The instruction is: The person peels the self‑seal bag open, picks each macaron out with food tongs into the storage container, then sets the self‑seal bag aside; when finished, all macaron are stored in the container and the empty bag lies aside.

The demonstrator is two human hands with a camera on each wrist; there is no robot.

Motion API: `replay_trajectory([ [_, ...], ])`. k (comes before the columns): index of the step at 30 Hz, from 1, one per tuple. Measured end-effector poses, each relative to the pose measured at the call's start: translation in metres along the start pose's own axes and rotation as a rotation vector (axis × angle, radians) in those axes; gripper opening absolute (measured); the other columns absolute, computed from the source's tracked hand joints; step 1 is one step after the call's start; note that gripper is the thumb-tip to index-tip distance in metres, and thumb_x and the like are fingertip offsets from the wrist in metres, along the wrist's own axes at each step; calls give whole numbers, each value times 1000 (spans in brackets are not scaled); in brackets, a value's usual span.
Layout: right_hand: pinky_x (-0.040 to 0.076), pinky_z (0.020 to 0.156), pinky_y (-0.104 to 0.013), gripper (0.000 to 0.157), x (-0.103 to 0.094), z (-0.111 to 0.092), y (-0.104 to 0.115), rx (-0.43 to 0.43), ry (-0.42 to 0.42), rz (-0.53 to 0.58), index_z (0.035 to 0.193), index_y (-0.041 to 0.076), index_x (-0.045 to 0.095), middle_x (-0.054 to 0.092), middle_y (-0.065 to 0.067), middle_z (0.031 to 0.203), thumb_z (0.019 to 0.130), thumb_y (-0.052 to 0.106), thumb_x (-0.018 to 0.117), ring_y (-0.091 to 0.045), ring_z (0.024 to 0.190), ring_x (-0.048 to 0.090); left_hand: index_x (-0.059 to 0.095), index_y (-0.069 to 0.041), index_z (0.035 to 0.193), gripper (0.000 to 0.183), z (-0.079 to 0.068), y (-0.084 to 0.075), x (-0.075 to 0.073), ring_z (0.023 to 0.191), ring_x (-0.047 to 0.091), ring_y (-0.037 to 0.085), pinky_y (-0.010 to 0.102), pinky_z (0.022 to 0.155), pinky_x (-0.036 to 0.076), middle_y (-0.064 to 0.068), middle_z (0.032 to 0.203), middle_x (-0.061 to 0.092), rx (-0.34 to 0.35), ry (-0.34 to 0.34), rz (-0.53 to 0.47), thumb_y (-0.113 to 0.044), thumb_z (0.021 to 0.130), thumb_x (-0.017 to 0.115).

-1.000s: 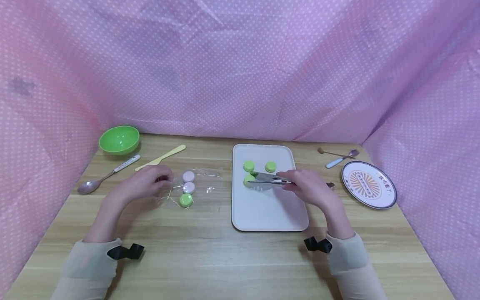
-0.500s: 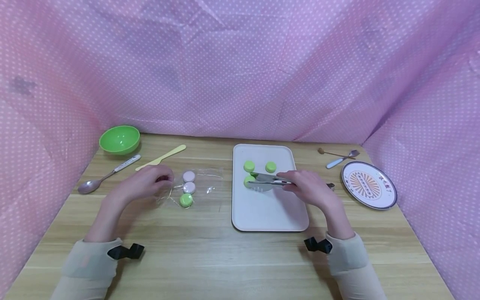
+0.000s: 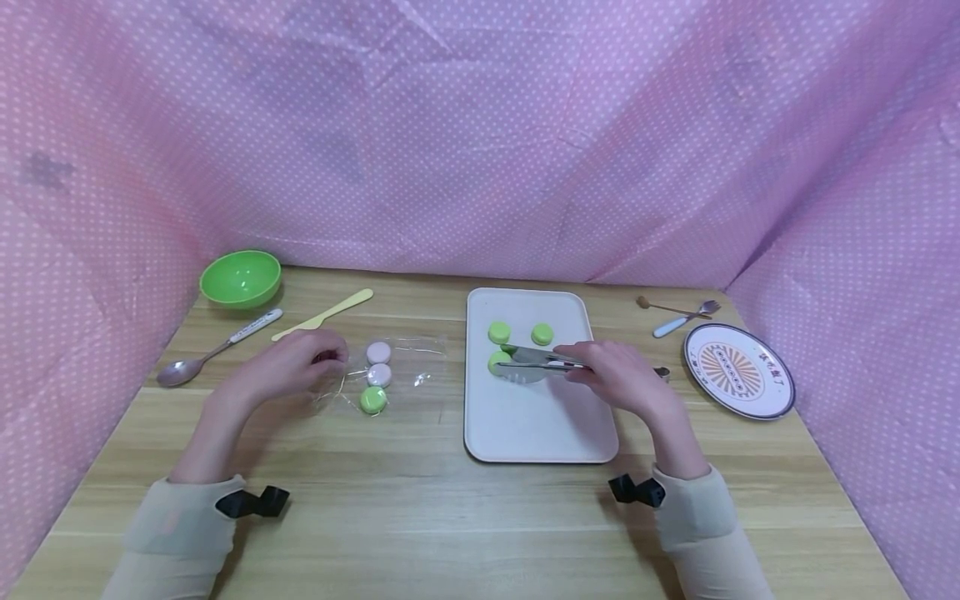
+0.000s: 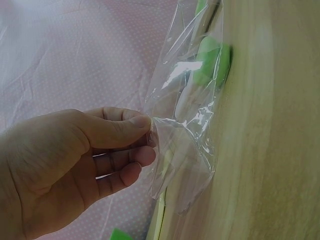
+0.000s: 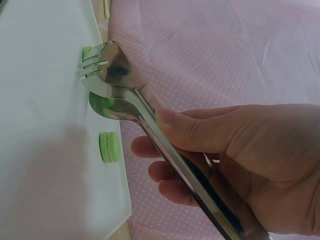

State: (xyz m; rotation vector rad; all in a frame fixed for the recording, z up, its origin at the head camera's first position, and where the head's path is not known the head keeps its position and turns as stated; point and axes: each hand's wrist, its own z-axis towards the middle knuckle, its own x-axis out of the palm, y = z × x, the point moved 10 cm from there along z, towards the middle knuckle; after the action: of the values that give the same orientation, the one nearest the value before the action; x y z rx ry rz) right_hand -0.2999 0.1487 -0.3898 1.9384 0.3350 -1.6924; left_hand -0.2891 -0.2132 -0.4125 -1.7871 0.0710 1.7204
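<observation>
My left hand pinches the edge of a clear plastic bag between thumb and fingers, as the left wrist view shows. Two lilac macarons and a green macaron lie in a row in this bag on the table. Metal serving tongs, one end forked and the other spoon-shaped, are gripped in my right hand above the white tray. Their ends lie at a green macaron, partly hidden; how firmly they hold it I cannot tell. Two more green macarons sit farther back on the tray.
Back left stand a green bowl, a spoon and a yellow knife. To the right lie a patterned plate, a small fork and a thin brown stirrer. Pink dotted cloth encloses the table's back and sides.
</observation>
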Motion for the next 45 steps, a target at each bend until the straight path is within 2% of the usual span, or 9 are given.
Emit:
replay_trajectory([
  [17,47,63,-32,37,-1,-1,1,-19,-16,-10,123,17,62,71,-3,107,86,22,67,-11,76,60,61,-25,80,15,-1,0,0,69,49,6,24,66,43,-12,72,55,4,5,-4,-13,88,65],
  [32,48,65,-32,37,-1,-1,2,-14,-10,2,124,17,62,70,-3,109,87,22,66,-12,79,61,60,-25,79,16,0,1,1,69,50,6,24,66,43,-12,72,55,0,1,-10,-13,88,65],
  [45,44,61,-28,37,0,0,1,-14,-3,0,124,17,62,71,0,102,87,22,66,-9,70,54,61,-24,80,15,0,1,0,68,49,5,23,64,42,-12,71,54,-4,7,-17,-12,88,65],
])
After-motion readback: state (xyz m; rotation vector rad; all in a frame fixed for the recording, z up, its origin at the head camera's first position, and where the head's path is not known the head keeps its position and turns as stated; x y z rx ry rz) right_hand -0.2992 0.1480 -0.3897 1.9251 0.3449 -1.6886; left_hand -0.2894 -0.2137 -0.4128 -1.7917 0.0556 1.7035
